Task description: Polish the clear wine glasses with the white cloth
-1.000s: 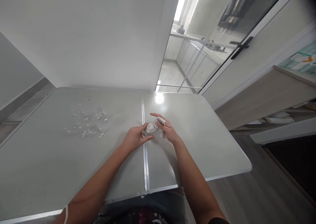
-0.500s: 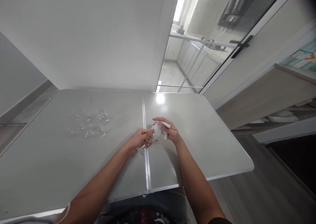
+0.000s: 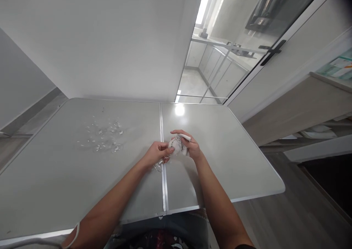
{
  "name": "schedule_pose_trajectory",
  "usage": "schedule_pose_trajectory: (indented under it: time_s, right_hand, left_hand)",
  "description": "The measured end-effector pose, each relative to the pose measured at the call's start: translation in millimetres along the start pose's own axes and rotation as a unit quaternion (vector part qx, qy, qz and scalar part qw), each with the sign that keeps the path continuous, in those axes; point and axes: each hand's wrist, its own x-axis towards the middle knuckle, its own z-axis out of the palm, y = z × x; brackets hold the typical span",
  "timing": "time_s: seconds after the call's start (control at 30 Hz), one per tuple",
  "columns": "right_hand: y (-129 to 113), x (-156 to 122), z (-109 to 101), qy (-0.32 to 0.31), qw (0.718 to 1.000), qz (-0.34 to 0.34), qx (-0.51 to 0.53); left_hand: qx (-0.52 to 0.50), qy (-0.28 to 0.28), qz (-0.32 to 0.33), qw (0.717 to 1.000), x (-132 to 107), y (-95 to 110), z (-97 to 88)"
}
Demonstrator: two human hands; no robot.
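Note:
Above the middle seam of the table, my left hand [image 3: 158, 153] is closed around a clear stemmed glass [image 3: 158, 166], whose foot juts out below the fingers toward the lower left. The bowl end points up and right, into a white cloth [image 3: 177, 145]. My right hand [image 3: 189, 144] is closed on that cloth, its thumb pressing it while the index finger reaches out over the top. Part of the cloth seems to be inside the bowl; fingers and cloth hide most of the rim.
Several clear stemmed glasses [image 3: 106, 135] stand grouped on the left half of the pale table [image 3: 132, 190]. A metal-edged seam [image 3: 164, 186] divides the tabletop. Behind it rises a white wall [image 3: 110, 40], with a glass door [image 3: 217, 66] at the right.
The cloth has bunched and turned a little at the bowl, and my left fingers have shifted slightly on the glass. The whole view has drifted a little.

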Motion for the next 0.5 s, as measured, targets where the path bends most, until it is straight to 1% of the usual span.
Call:
schedule_pose_trajectory:
  time_s: [0.03, 0.07, 0.1, 0.13, 0.17, 0.23, 0.27, 0.3, 0.33, 0.37, 0.4, 0.43, 0.5]
  right_hand:
    - [0, 0, -2, 0.01, 1.0, -0.009, -0.025]
    - [0, 0, -4, 0.019, 0.998, -0.017, -0.057]
    - [0, 0, -4, 0.025, 0.995, -0.023, -0.09]
    - [0, 2, -4, 0.029, 0.992, -0.026, -0.118]
    - [-1, 3, -3, 0.032, 0.989, -0.028, -0.138]
    - [-3, 7, 2, 0.043, 0.988, -0.02, -0.148]
    - [-4, 8, 5, 0.05, 0.989, -0.012, -0.139]
    - [-5, 9, 8, 0.056, 0.991, -0.003, -0.124]
    - [-6, 10, 10, 0.059, 0.993, 0.006, -0.107]
    - [-7, 10, 12, 0.057, 0.994, 0.016, -0.089]
    - [-7, 9, 12, 0.05, 0.996, 0.025, -0.07]
    - [-8, 8, 11, 0.039, 0.997, 0.032, -0.054]
    - [-10, 3, 7, 0.016, 0.999, 0.037, -0.026]
  left_hand:
    - [-0.009, 0.003, -0.004, 1.0, 1, -1, 2.2]
    - [0.002, 0.019, 0.0, 1.0, 1, -4, 4.1]
    - [0.038, 0.043, 0.011, 0.998, 2, -7, 5.6]
    - [0.096, 0.076, 0.032, 0.992, 2, -10, 6.3]
    - [0.167, 0.116, 0.058, 0.977, 2, -14, 6.4]
    - [0.31, 0.19, 0.11, 0.925, 2, -20, 4.5]
    - [0.364, 0.215, 0.127, 0.897, 2, -21, 3.1]
    - [0.399, 0.227, 0.135, 0.878, 2, -21, 1.8]
    - [0.414, 0.23, 0.136, 0.87, 2, -19, 0.9]
    - [0.41, 0.221, 0.132, 0.875, 1, -16, 0.6]
    - [0.385, 0.205, 0.123, 0.891, 0, -13, 0.8]
    - [0.341, 0.18, 0.111, 0.916, -1, -8, 1.5]
    - [0.214, 0.103, 0.076, 0.968, -3, 0, 3.6]
